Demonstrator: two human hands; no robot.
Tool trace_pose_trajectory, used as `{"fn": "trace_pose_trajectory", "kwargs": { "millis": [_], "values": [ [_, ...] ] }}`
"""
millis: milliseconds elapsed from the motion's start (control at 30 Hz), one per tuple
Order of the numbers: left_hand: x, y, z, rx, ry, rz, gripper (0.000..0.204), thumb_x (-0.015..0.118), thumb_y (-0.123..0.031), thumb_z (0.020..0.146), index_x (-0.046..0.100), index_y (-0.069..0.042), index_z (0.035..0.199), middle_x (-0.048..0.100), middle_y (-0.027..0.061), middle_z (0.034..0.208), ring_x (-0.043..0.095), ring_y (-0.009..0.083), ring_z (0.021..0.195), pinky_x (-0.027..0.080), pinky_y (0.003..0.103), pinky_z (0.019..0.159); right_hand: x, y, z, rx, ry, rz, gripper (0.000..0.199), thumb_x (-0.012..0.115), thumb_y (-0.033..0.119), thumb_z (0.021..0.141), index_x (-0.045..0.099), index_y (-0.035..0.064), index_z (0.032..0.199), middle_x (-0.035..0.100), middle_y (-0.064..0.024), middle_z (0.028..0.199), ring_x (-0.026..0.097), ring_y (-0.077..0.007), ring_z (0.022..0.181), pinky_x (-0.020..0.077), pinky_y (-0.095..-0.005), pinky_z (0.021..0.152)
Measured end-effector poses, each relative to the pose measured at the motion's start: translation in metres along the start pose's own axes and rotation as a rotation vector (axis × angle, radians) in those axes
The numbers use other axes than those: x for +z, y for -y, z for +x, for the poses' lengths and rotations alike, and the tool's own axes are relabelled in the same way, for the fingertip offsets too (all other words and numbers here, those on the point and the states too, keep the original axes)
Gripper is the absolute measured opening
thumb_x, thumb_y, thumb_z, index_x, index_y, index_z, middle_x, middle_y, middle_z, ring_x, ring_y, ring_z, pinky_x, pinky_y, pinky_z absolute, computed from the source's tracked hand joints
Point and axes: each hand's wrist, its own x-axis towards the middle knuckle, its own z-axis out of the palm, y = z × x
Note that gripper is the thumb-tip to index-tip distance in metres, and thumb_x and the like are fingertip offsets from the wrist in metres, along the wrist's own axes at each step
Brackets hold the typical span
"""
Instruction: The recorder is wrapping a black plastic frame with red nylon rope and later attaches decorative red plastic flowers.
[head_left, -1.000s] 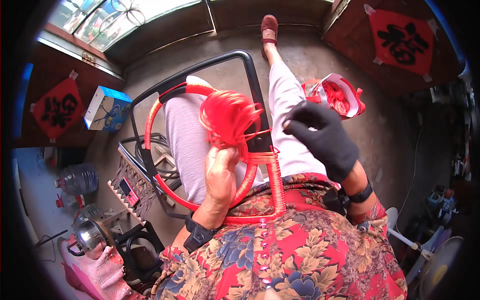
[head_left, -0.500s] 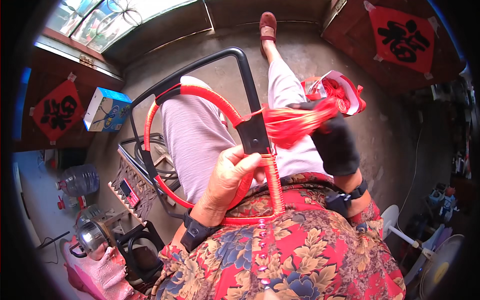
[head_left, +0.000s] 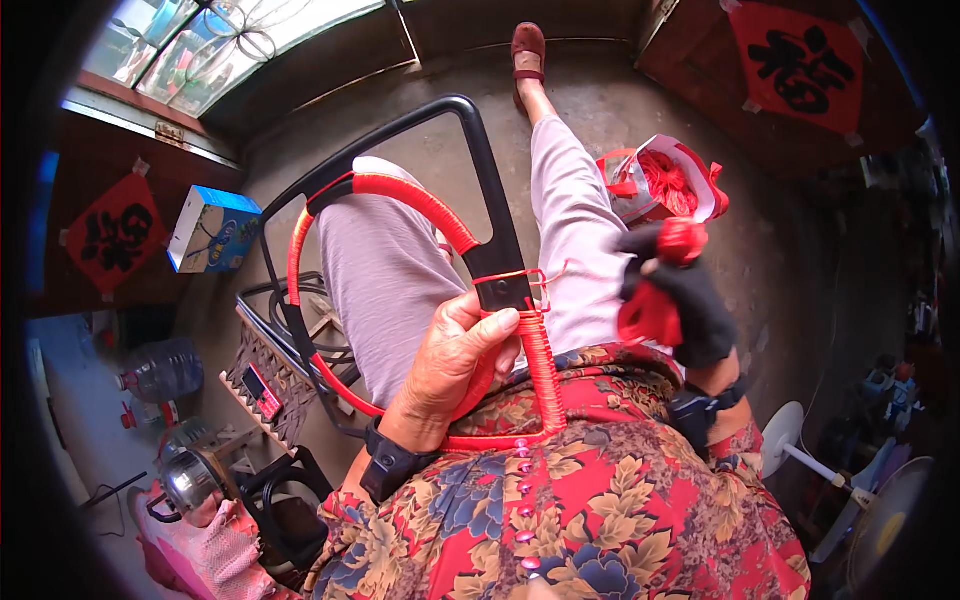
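Observation:
A black metal frame [head_left: 488, 165], shaped like a chair frame, rests across my lap, with red cord wound tightly around its curved bars. My left hand [head_left: 450, 360] grips the frame near a flat black joint, thumb on the red winding [head_left: 540, 372]. A loose turn of red cord [head_left: 543, 285] crosses the joint just above the thumb, and its thin strand runs right. My right hand [head_left: 700, 310], in a black glove, is closed around a bundle of red cord [head_left: 650, 316] over my right thigh. This hand is slightly blurred, and parts of the bundle are hidden by its fingers.
A bag of red cord [head_left: 668, 185] stands on the floor beyond my right hand. To the left are a blue box [head_left: 213, 230], a woven stool [head_left: 275, 375] with a red phone [head_left: 262, 393], a large plastic bottle [head_left: 165, 370] and a kettle [head_left: 190, 485]. A white fan [head_left: 785, 430] is at lower right.
My right hand has moved slightly right and down from the joint. The cord bundle, spread out toward the frame before, is now gathered in the hand. The loose turn shows across the joint.

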Motion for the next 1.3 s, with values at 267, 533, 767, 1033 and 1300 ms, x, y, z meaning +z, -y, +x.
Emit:
{"fn": "trace_pose_trajectory", "kwargs": {
  "millis": [267, 533, 767, 1033, 1300],
  "values": [
    [-0.002, -0.001, 0.0, 0.075, -0.016, -0.048, 0.026, 0.063, -0.012, 0.089, 0.055, 0.0, 0.111, 0.063, 0.0056, 0.084, 0.057, 0.0093, 0.056, 0.047, 0.021, 0.049, 0.04, 0.01, 0.014, -0.185, 0.262, -0.702, 0.015, 0.07, 0.008, 0.081, 0.065, 0.0003, 0.093, 0.065, -0.0041, 0.079, 0.063, -0.0096, 0.078, 0.0502, -0.0266, 0.07],
    [-0.006, -0.001, -0.002, 0.125, -0.072, -0.051, 0.026, 0.063, -0.004, 0.088, 0.053, -0.001, 0.112, 0.066, 0.0085, 0.09, 0.062, 0.0114, 0.062, 0.052, 0.023, 0.056, 0.039, 0.018, -0.008, -0.496, 0.279, -1.004, 0.016, 0.072, 0.0, 0.07, 0.066, 0.0058, 0.083, 0.065, -0.0097, 0.078, 0.065, -0.0257, 0.073, 0.0513, -0.0303, 0.066],
    [-0.002, -0.003, -0.003, 0.115, -0.048, -0.053, 0.023, 0.062, -0.005, 0.089, 0.054, -0.001, 0.11, 0.066, 0.0075, 0.088, 0.061, 0.0102, 0.061, 0.05, 0.022, 0.054, 0.057, 0.013, 0.006, 0.001, 0.163, -0.665, 0.016, 0.072, 0.003, 0.074, 0.066, 0.0032, 0.089, 0.066, -0.0096, 0.083, 0.065, -0.0203, 0.076, 0.0505, -0.0269, 0.07],
    [-0.005, 0.0, -0.003, 0.139, -0.05, -0.079, 0.021, 0.062, -0.005, 0.089, 0.054, 0.0, 0.108, 0.065, 0.0069, 0.085, 0.06, 0.0099, 0.06, 0.049, 0.022, 0.053, 0.047, 0.032, -0.001, -0.667, 0.454, -1.084, 0.027, 0.077, 0.015, 0.067, 0.068, 0.0106, 0.092, 0.064, -0.0105, 0.074, 0.064, -0.0291, 0.068, 0.0499, -0.0342, 0.062],
    [-0.006, 0.0, 0.0, 0.144, -0.057, -0.061, 0.026, 0.063, -0.008, 0.088, 0.053, 0.0, 0.111, 0.066, 0.009, 0.087, 0.06, 0.0109, 0.059, 0.05, 0.021, 0.051, 0.019, 0.033, -0.021, -0.525, 0.338, -0.795, 0.019, 0.077, 0.001, 0.068, 0.063, 0.0007, 0.081, 0.068, -0.0134, 0.088, 0.066, -0.0248, 0.08, 0.0515, -0.0336, 0.071]
  ]
}}
